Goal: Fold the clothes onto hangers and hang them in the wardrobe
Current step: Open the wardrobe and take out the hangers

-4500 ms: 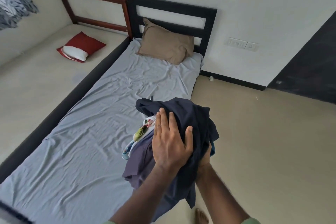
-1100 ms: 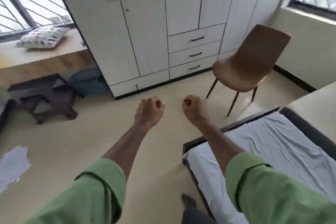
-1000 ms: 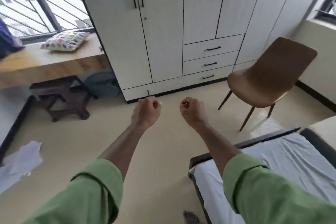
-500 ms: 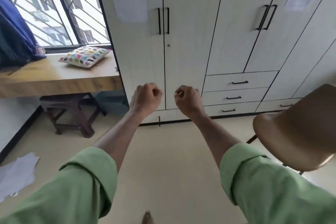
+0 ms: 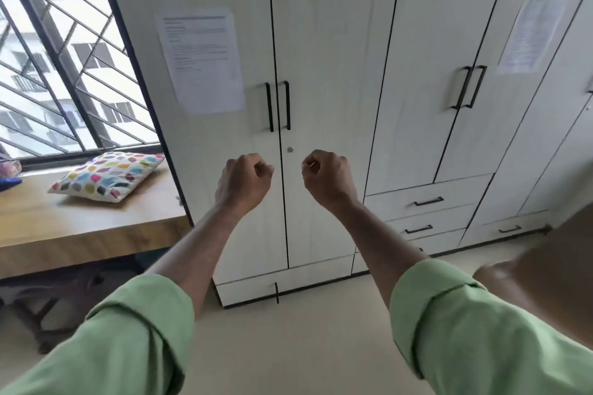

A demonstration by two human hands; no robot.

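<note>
A bedroom in a home, by the look of the fittings. Tall white wardrobe (image 5: pixel 321 106) filling the wall, with paired black bar handles (image 5: pixel 278 106) on closed doors and a stack of drawers (image 5: pixel 426 202) low on the right. Printed sheet (image 5: pixel 200 61) stuck to one door, another sheet (image 5: pixel 532 26) further right. Barred window (image 5: pixel 57 58) looking out on apartment blocks. Wooden table (image 5: pixel 80 228) under the window, carrying a patterned cushion (image 5: pixel 109 171). Pale smooth floor (image 5: pixel 288 346). Edge of a brown chair (image 5: pixel 545 266) at the right.
</note>
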